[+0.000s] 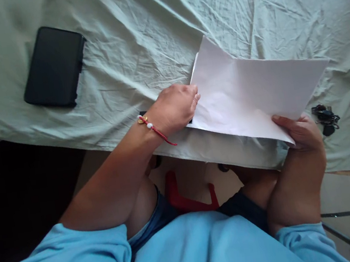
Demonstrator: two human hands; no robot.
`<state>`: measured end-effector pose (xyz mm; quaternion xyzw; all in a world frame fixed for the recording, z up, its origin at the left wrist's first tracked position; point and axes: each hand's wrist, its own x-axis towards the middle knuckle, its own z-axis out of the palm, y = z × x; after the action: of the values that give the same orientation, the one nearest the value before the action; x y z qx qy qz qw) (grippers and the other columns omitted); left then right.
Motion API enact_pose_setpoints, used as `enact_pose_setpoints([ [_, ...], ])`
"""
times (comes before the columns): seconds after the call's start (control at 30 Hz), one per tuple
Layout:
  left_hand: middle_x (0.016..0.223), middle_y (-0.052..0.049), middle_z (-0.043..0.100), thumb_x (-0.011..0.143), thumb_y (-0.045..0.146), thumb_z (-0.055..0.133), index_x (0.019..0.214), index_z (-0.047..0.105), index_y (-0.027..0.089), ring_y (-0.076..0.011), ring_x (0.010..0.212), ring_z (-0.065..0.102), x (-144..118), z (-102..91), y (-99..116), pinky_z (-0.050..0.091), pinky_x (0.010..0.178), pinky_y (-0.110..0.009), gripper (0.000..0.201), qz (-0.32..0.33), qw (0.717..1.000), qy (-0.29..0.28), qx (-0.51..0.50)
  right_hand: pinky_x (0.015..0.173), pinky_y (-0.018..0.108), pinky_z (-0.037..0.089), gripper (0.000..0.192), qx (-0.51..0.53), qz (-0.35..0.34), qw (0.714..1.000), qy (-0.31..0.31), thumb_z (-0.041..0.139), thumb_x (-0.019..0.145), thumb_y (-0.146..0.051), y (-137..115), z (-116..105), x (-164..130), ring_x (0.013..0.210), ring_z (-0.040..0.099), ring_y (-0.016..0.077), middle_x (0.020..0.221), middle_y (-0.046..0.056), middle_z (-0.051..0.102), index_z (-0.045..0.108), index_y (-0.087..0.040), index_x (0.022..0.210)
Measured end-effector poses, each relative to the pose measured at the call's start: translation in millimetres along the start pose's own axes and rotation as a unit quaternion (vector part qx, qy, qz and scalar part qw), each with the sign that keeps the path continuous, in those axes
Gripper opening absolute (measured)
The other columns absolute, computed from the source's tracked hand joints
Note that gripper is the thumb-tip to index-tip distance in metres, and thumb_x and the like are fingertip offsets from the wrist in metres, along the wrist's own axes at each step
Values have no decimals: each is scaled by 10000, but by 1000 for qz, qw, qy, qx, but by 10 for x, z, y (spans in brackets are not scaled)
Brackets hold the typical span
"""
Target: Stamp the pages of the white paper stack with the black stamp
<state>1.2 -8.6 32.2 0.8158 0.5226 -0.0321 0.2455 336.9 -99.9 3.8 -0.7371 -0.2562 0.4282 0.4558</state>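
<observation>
Holding white paper sheet [254, 94] over near edge of bed [148, 35]. Right hand [302, 132] pinches sheet's near right corner, thumb on top. Left hand [174, 107] at sheet's left edge, fingers curled closed onto it. Long axis runs left-right between hands. Black case [53, 67] well left of sheet; keys [325, 118] just right of right hand.

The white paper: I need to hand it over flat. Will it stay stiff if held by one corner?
Probably not. The white paper already bows between the left hand and right hand, so it looks thin, light and floppy. It likely slides easily on the green sheet.
</observation>
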Motion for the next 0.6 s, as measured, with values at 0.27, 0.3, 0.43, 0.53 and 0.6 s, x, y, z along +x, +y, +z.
enact_pose_setpoints([
  [0.27,1177,-138,807,1151,276,442,1242,729,143,-308,1066,774,-10,172,-45,513,824,-371,329,48,997,-3,57,656,162,643,572,1,2,1000,-2,1091,396,-313,9,2,3,715,741,128,952,45,834,859,-175,900],
  [0.3,1174,-135,807,1154,275,433,1238,726,144,-301,1060,773,-8,187,-52,510,820,-367,331,53,997,3,60,658,160,643,573,3,2,1000,-2,1091,394,-316,4,6,-3,714,740,126,953,46,834,857,-173,897],
  [0.43,1159,-159,796,1122,183,412,1226,721,132,-317,1079,763,5,258,-66,515,830,-394,330,83,992,49,86,660,169,646,592,9,2,1000,-2,1093,384,-324,-10,31,-24,719,740,127,969,46,835,854,-173,905],
  [0.53,1152,-181,788,1093,132,395,1227,730,128,-341,1111,743,4,305,-57,526,879,-431,360,102,985,77,113,608,191,635,577,11,1,1000,7,1094,393,-342,-6,59,-23,691,730,137,923,39,828,845,-183,888],
  [0.6,1141,-182,793,1100,159,396,1209,741,134,-340,1079,744,-4,315,-49,534,858,-434,363,85,988,85,98,582,207,629,573,13,-4,1000,16,1095,405,-369,2,74,-13,681,726,145,900,31,822,839,-193,886],
])
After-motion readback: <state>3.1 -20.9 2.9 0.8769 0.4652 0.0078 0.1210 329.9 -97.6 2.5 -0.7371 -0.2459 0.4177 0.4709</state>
